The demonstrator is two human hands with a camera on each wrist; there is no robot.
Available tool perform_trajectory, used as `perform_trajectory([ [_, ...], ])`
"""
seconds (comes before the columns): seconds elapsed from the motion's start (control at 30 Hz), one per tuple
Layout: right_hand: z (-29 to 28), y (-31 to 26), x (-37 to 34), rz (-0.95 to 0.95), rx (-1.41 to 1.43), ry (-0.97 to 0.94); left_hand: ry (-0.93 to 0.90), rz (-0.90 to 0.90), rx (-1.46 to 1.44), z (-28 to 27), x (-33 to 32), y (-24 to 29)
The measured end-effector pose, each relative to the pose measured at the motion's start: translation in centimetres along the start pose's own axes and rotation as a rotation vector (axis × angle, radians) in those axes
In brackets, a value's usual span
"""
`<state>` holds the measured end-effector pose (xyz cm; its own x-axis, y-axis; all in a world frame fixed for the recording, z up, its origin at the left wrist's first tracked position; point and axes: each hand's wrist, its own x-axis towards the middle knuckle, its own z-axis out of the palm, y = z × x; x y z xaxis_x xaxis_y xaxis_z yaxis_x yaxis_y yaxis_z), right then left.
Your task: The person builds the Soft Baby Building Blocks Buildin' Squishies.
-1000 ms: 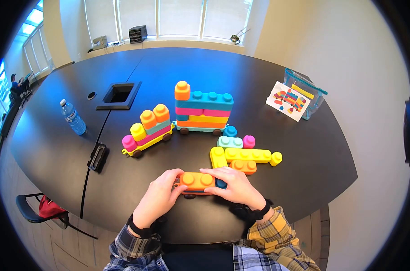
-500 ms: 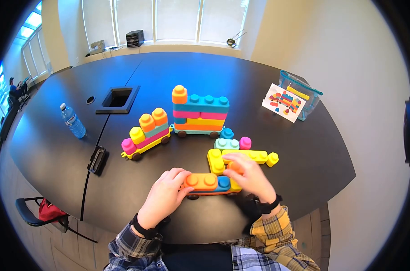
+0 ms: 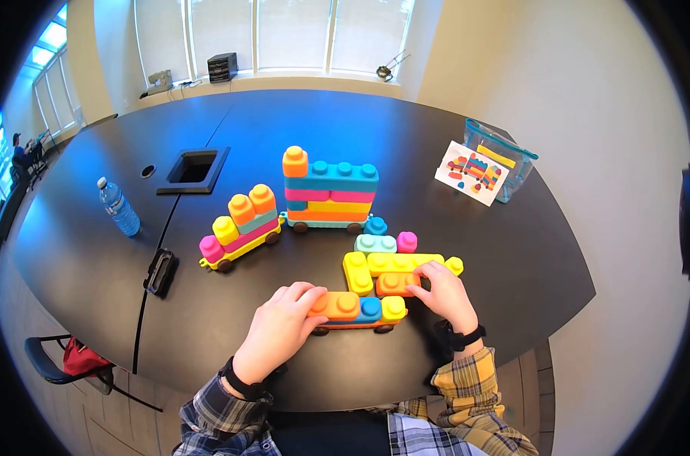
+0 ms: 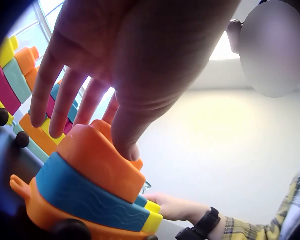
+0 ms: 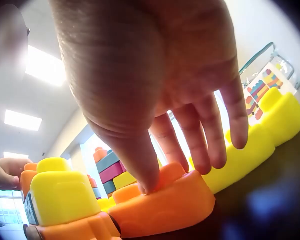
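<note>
In front of me stands a wheeled toy train car (image 3: 364,327) with an orange base. On it sit a two-stud orange block (image 3: 337,304), a blue block (image 3: 371,307) and a yellow block (image 3: 393,308). My left hand (image 3: 280,323) grips the car's orange block at its left end, thumb near, fingers behind. To the right, my right hand (image 3: 450,298) pinches a loose orange block (image 3: 392,284) at its right end. In the right wrist view the thumb is on the near side of that orange block (image 5: 165,210), the fingers on the far side.
Loose blocks lie beyond: yellow (image 3: 358,273), long yellow (image 3: 398,263), mint (image 3: 374,243), pink (image 3: 407,242), blue (image 3: 374,226). Two built train cars (image 3: 330,182) stand farther back. A picture card (image 3: 472,173) leans on a clear bag (image 3: 518,178). A water bottle (image 3: 118,207) stands left.
My right hand has left the right end of the car, uncovering its blue and yellow blocks, and moved right to the loose orange block. My left hand stays on the car.
</note>
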<state>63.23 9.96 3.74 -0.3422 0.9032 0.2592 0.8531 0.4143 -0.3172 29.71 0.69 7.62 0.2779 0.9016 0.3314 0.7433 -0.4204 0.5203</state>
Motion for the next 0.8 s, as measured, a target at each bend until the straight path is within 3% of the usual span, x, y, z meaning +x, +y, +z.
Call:
perform_trajectory([
  [0.2, -1.9, -2.3, 0.1, 0.108, 0.188, 0.154, 0.012, -0.021, 0.003, -0.1, 0.3, -0.6],
  [0.27, -2.0, -2.5, 0.1, 0.096, 0.462, 0.243, 0.017, -0.023, -0.003, -0.1, 0.3, -0.9],
  [0.33, -1.5, -2.4, -0.3, 0.075, 0.532, 0.239, 0.025, -0.025, -0.009, -0.1, 0.2, -0.9],
  [0.4, -0.8, -3.0, -0.9, 0.028, 0.859, 0.175, 0.026, -0.038, -0.029, -0.1, 0.2, -0.8],
  [0.47, -0.7, -3.8, -1.4, -0.018, 0.928, 0.06, 0.028, -0.042, -0.035, 0.1, 0.2, -0.7],
  [0.8, -0.8, -5.2, -0.9, -0.123, 0.742, -0.058, 0.019, -0.065, -0.054, 0.0, 0.1, -0.9],
])
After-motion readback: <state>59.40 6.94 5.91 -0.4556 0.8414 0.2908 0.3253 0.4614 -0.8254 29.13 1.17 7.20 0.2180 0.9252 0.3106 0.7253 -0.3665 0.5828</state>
